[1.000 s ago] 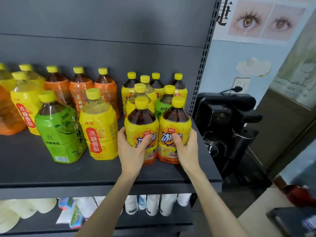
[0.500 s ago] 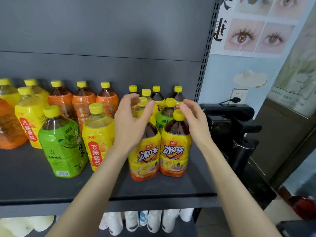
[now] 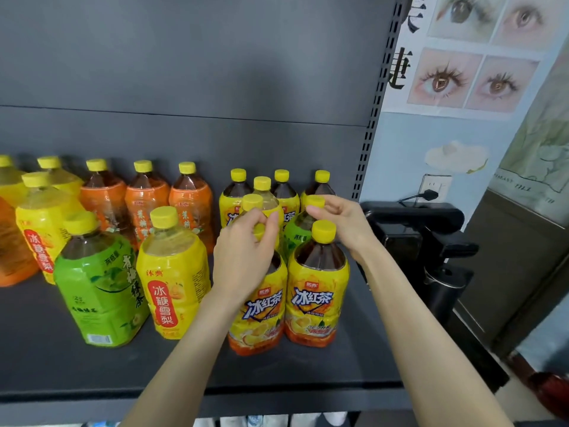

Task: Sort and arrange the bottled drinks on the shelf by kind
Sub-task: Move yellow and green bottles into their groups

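Yellow-capped drink bottles stand on a dark grey shelf (image 3: 46, 365). Two yellow iced-tea bottles stand side by side at the front, one (image 3: 261, 312) left of the other (image 3: 317, 303). Just behind them, my left hand (image 3: 246, 254) curls around the neck of a pale pear-drink bottle (image 3: 255, 204). My right hand (image 3: 341, 220) pinches the cap of a green-tea bottle (image 3: 297, 235). More iced-tea bottles (image 3: 235, 195) fill the back row. My left hand hides the front left bottle's cap.
To the left stand a large green-tea bottle (image 3: 95, 288), a yellow pear-drink bottle (image 3: 172, 272), three orange bottles (image 3: 144, 204) at the back and more yellow ones (image 3: 40, 217). A black machine (image 3: 431, 229) sits just right of the shelf's perforated upright (image 3: 372, 124).
Both hands left the bodies of the two front iced-tea bottles, rose over their caps and now close on the necks of the two bottles in the row behind.
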